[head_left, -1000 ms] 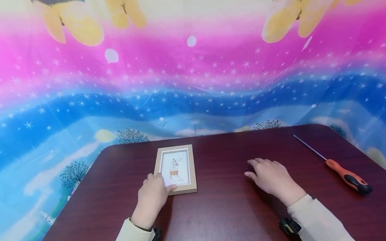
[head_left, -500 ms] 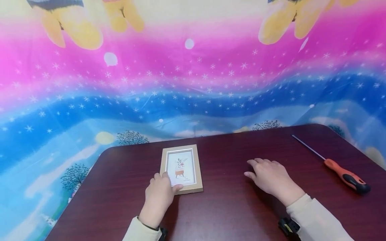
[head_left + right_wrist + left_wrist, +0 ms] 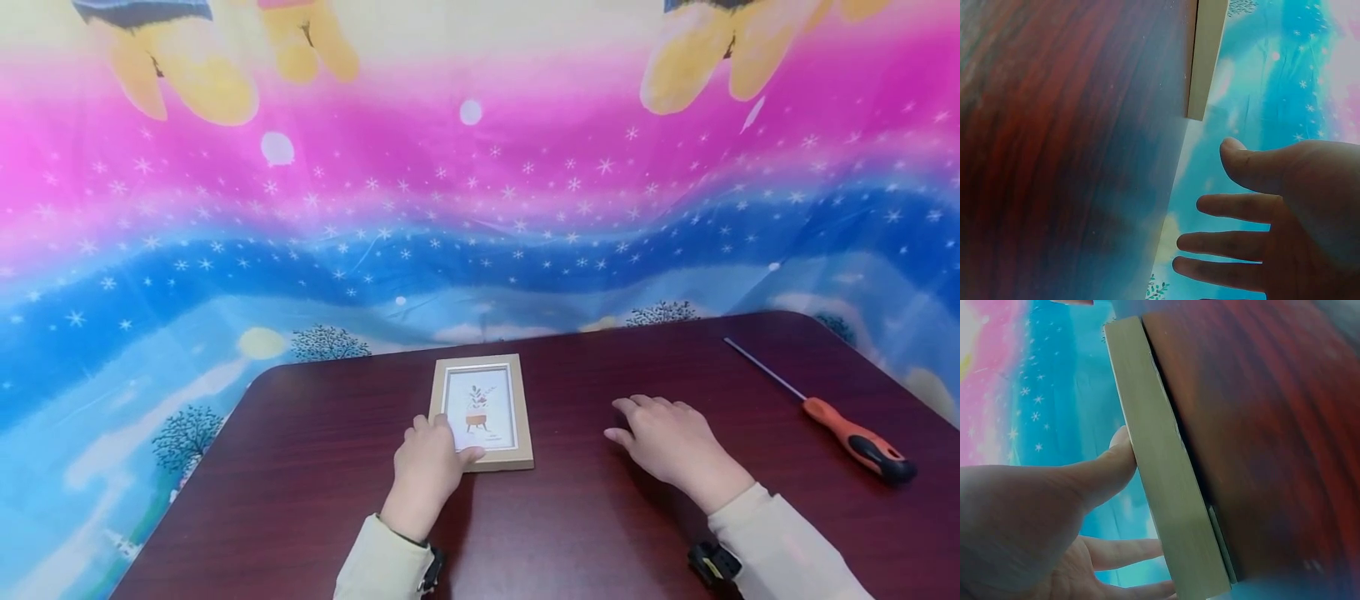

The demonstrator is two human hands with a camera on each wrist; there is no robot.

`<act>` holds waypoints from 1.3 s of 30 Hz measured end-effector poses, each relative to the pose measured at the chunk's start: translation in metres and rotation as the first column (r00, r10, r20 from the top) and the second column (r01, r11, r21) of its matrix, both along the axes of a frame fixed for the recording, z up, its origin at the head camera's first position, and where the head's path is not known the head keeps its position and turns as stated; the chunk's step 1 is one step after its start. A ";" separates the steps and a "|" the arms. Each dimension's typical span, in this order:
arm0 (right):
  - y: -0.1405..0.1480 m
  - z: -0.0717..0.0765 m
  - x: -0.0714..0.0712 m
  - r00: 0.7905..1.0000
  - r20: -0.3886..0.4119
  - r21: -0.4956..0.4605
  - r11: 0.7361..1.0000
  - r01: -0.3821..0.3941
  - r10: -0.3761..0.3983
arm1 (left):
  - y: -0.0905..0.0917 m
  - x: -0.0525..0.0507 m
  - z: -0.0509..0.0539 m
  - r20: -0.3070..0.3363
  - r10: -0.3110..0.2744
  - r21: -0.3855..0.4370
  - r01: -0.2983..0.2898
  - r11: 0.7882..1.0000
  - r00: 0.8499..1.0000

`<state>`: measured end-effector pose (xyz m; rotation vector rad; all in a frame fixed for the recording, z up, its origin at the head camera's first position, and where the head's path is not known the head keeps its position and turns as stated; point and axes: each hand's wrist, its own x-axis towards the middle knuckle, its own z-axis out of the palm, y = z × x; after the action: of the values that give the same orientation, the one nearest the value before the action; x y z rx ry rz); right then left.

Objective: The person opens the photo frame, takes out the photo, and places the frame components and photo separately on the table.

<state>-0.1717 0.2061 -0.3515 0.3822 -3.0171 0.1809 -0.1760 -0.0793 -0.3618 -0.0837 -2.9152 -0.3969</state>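
Note:
A pale wooden picture frame (image 3: 524, 417) with a plant picture lies face up on the table. My left hand (image 3: 429, 467) grips its lower left corner, fingers along the left side and thumb on the bottom rim. The left wrist view shows the frame's edge (image 3: 1163, 469) with the left thumb and fingers (image 3: 1125, 553) against it. To the right of the frame, apart from it, my right hand (image 3: 675, 446) hovers or rests with relaxed fingers, holding nothing. In the right wrist view, the right hand (image 3: 1297, 212) has its fingers spread near the frame's edge (image 3: 1207, 62).
A screwdriver (image 3: 851, 432) with an orange and black handle lies on the right side of the dark red table (image 3: 570, 525), its shaft pointing to the far edge. Behind the table hangs a colourful printed cloth (image 3: 465, 200).
The left hand and the picture frame have moved together to the right along the table. The right hand has stayed nearly still, and so has the screwdriver.

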 end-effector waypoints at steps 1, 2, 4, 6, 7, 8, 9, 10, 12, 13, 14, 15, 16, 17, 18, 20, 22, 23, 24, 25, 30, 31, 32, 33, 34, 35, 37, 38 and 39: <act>0.000 0.000 0.000 1.000 -0.001 0.000 1.000 -0.001 0.001 | 0.002 -0.001 0.000 0.002 -0.001 -0.001 0.001 1.000 1.000; 0.000 0.000 0.001 1.000 -0.004 -0.001 1.000 -0.002 0.002 | 0.004 -0.002 0.000 0.004 -0.002 -0.001 0.002 1.000 1.000; -0.001 0.000 0.001 1.000 -0.014 -0.002 1.000 -0.005 0.005 | 0.007 -0.005 0.000 0.014 -0.005 -0.005 0.006 1.000 1.000; -0.001 0.000 0.001 1.000 -0.024 -0.001 1.000 -0.008 0.008 | 0.011 -0.008 0.000 0.031 -0.009 0.001 0.009 1.000 0.999; -0.001 0.000 0.001 1.000 -0.026 -0.002 1.000 -0.007 0.007 | 0.012 -0.010 0.000 0.044 -0.010 0.008 0.010 1.000 0.999; -0.001 0.000 0.001 1.000 -0.026 -0.001 1.000 -0.006 0.006 | 0.013 -0.013 0.001 0.058 -0.012 0.017 0.011 1.000 0.998; -0.001 0.000 0.002 1.000 -0.025 -0.002 1.000 -0.004 0.004 | 0.014 -0.015 0.001 0.075 -0.014 0.030 0.011 0.999 0.997; -0.001 0.000 0.002 1.000 -0.023 -0.003 1.000 -0.003 0.003 | 0.014 -0.018 0.001 0.093 -0.014 0.045 0.009 0.999 0.996; -0.002 -0.001 0.001 1.000 -0.019 -0.009 1.000 -0.003 0.002 | 0.013 -0.023 0.001 0.124 -0.009 0.072 0.000 0.997 0.992; -0.003 -0.001 0.001 1.000 -0.016 -0.012 1.000 -0.003 0.003 | 0.012 -0.025 0.002 0.138 -0.004 0.082 -0.007 0.997 0.990; -0.003 -0.002 0.001 1.000 -0.014 -0.015 1.000 -0.005 0.005 | 0.011 -0.028 0.001 0.150 0.001 0.092 -0.015 0.996 0.989; -0.003 -0.002 0.001 1.000 -0.013 -0.017 1.000 -0.006 0.006 | 0.010 -0.030 0.001 0.162 0.009 0.102 -0.026 0.994 0.987; -0.003 -0.002 0.001 1.000 -0.010 -0.017 1.000 -0.007 0.006 | 0.008 -0.031 0.001 0.167 0.016 0.112 -0.035 0.993 0.986; -0.004 -0.002 0.001 1.000 -0.009 -0.015 1.000 -0.007 0.007 | 0.007 -0.032 0.001 0.171 0.023 0.118 -0.043 0.992 0.985; -0.004 -0.001 0.001 1.000 -0.008 -0.013 1.000 -0.006 0.006 | 0.006 -0.033 0.001 0.173 0.028 0.121 -0.050 0.991 0.984; -0.003 -0.001 0.001 1.000 -0.007 -0.008 1.000 -0.003 0.003 | 0.005 -0.034 0.001 0.179 0.032 0.117 -0.054 0.992 0.983; -0.003 0.000 0.002 1.000 -0.007 -0.004 1.000 0.000 0.000 | 0.003 -0.033 0.002 0.188 0.031 0.105 -0.052 0.993 0.982; -0.003 0.000 0.002 1.000 -0.007 -0.003 1.000 0.000 0.000 | 0.002 -0.032 0.002 0.194 0.031 0.091 -0.049 0.995 0.980; -0.003 0.000 0.002 1.000 -0.006 -0.001 1.000 -0.001 0.001 | 0.002 -0.032 0.002 0.203 0.031 0.080 -0.048 0.996 0.979; -0.003 0.000 0.002 1.000 -0.004 0.002 1.000 -0.006 0.006 | 0.002 -0.032 0.003 0.211 0.033 0.070 -0.049 0.996 0.977; -0.004 -0.001 0.002 1.000 0.006 0.016 1.000 -0.013 0.013 | 0.002 -0.031 0.004 0.221 0.066 0.024 -0.074 0.997 0.973; -0.004 -0.001 0.002 1.000 0.004 0.016 1.000 -0.013 0.013 | 0.002 -0.031 0.004 0.218 0.075 0.017 -0.081 0.997 0.973; -0.004 -0.001 0.002 1.000 0.001 0.015 1.000 -0.010 0.010 | 0.002 -0.031 0.003 0.214 0.082 0.014 -0.087 0.996 0.973; -0.004 -0.001 0.002 1.000 -0.002 0.014 1.000 -0.009 0.009 | 0.002 -0.031 0.003 0.208 0.088 0.011 -0.093 0.996 0.974; -0.004 -0.001 0.002 1.000 -0.005 0.013 1.000 -0.007 0.007 | 0.003 -0.031 0.003 0.200 0.092 0.010 -0.096 0.995 0.975; -0.004 -0.001 0.002 1.000 -0.007 0.012 1.000 -0.008 0.008 | 0.003 -0.031 0.003 0.195 0.093 0.011 -0.097 0.995 0.976; -0.004 0.000 0.002 1.000 -0.010 0.012 1.000 -0.008 0.008 | 0.003 -0.032 0.002 0.181 0.091 0.022 -0.097 0.995 0.979; -0.004 0.000 0.002 1.000 -0.009 0.014 1.000 -0.008 0.008 | 0.003 -0.032 0.001 0.172 0.090 0.031 -0.096 0.995 0.981; -0.004 0.000 0.001 1.000 -0.007 0.015 1.000 -0.008 0.008 | 0.004 -0.032 0.001 0.160 0.086 0.040 -0.094 0.995 0.983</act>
<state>-0.1704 0.2024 -0.3515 0.3949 -3.0116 0.1576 -0.2079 -0.0757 -0.3607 0.0905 -3.0491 -0.4772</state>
